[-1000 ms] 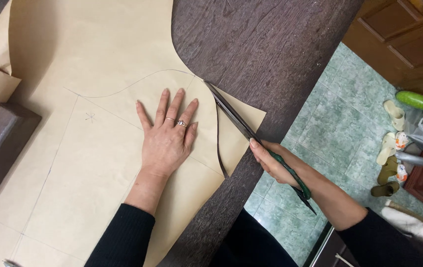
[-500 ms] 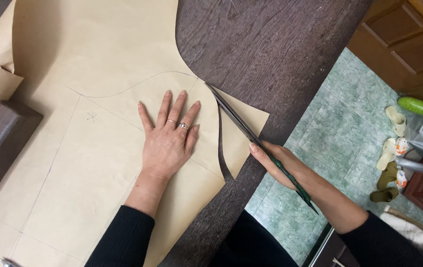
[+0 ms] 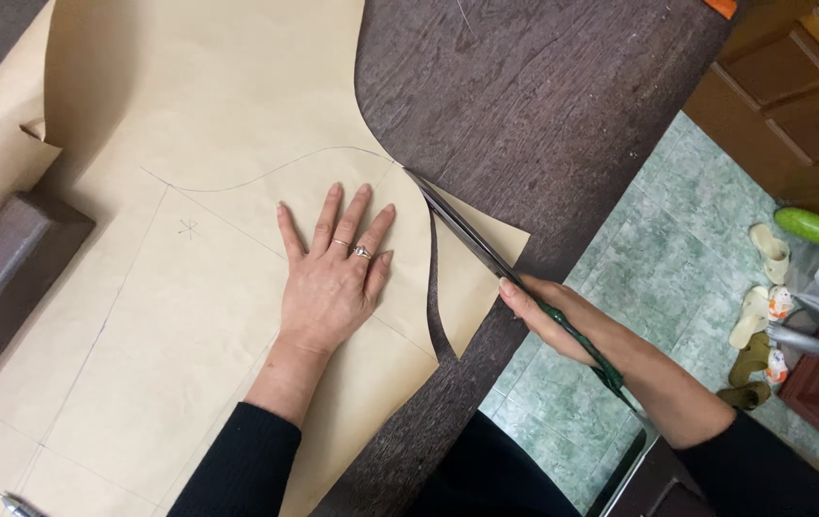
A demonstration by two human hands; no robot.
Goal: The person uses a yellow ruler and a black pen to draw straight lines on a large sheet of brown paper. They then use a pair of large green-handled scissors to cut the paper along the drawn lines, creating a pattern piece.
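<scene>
Pressing your left hand (image 3: 333, 278) flat, fingers spread, on the paper (image 3: 189, 316), your right hand (image 3: 548, 316) grips scissors (image 3: 486, 251) at its cut edge, bare table (image 3: 544, 115) beyond

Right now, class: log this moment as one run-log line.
left hand: flat on tan pattern paper | right hand: gripping scissors, blades at curved pencil line | surface: dark wooden table

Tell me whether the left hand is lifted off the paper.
No, the left hand lies flat with fingers spread on the brown paper, beside the scissors.
</scene>
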